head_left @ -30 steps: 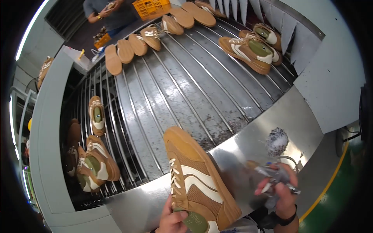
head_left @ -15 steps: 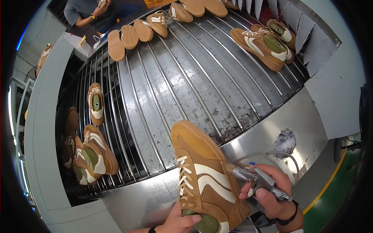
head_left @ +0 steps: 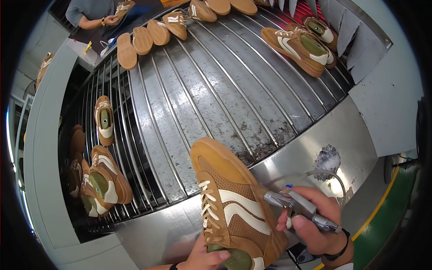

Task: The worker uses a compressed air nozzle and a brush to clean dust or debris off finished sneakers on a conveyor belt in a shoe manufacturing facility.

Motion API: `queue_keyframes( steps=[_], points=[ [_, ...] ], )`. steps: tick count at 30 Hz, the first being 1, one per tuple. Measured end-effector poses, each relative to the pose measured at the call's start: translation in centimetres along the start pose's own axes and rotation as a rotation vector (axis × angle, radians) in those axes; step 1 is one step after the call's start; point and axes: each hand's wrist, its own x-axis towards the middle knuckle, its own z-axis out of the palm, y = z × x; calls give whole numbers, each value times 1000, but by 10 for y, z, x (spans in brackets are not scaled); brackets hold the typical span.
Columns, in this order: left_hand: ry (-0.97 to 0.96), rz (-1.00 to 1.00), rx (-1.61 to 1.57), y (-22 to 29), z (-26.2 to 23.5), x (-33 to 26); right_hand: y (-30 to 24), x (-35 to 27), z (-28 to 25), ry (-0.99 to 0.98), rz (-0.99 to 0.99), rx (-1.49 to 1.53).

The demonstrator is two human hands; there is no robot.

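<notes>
A brown sneaker (head_left: 240, 202) with cream stripes and cream laces is in front of me, toe pointing away. A green last (head_left: 234, 257) fills its opening. My left hand (head_left: 202, 256) is closed round the opening end, thumb on the last. In my right hand (head_left: 317, 220) is a small metal spray gun (head_left: 299, 204), fingers wrapped round its handle and trigger. The nozzle points left at the sneaker's right side, close to the sole edge. A thin clear hose (head_left: 339, 177) curves behind the gun.
Beyond is a conveyor of metal rods (head_left: 198, 90). Lasted sneakers stand on it at left (head_left: 105, 180) and right (head_left: 297, 49); several lie soles up (head_left: 127, 51) along the far side. Grey flaps (head_left: 353, 45) hang at far right. Across it, a person (head_left: 96, 18) holds a shoe.
The view has shifted slightly, and the sneaker and spray gun stay together, the nozzle still at the sole edge. Across the conveyor, the other person's hand and shoe show more fully.
</notes>
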Motion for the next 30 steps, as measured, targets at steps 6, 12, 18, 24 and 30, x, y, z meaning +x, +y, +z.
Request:
queue_keyframes(
  steps=[6,12,18,24,30],
  points=[
    [-5,-9,20,1,1,-2,-4,-13,-9,-73,-1,-99],
    [45,38,39,3,-1,-4,3,-25,-11,-105,-149,-195],
    [16,60,54,3,10,-3,-6,-62,-17,-91,-161,-289],
    [54,30,90,6,15,0,7,-70,-23,-94,-219,-335],
    [101,62,164,0,16,0,5,-92,-31,-65,-102,-219]
  ],
)
